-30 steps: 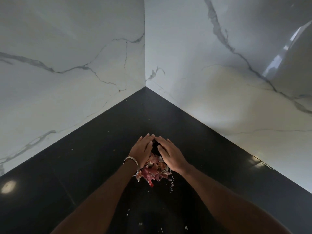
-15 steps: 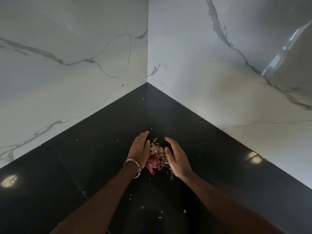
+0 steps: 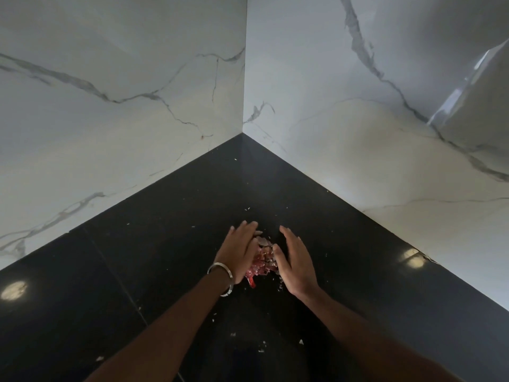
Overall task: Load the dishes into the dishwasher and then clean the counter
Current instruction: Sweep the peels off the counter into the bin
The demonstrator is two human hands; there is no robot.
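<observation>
In the head view, the left hand (image 3: pixel 239 252) and the right hand (image 3: pixel 296 261) are lying on the black counter (image 3: pixel 137 271) with straight fingers, holding nothing. Between the hands, a pile of red and white scraps (image 3: pixel 263 261) is resting, touching both. Small crumbs (image 3: pixel 261 350) are lying nearby.

Two bare forearms, no sleeves; left hand (image 3: pixel 239 250) with a silver bangle (image 3: pixel 221 282) at the wrist; right hand (image 3: pixel 296 261) unadorned.

scraps pile (image 3: pixel 263 261) partly hidden by left hand (image 3: pixel 239 252), forearms cut off
</observation>
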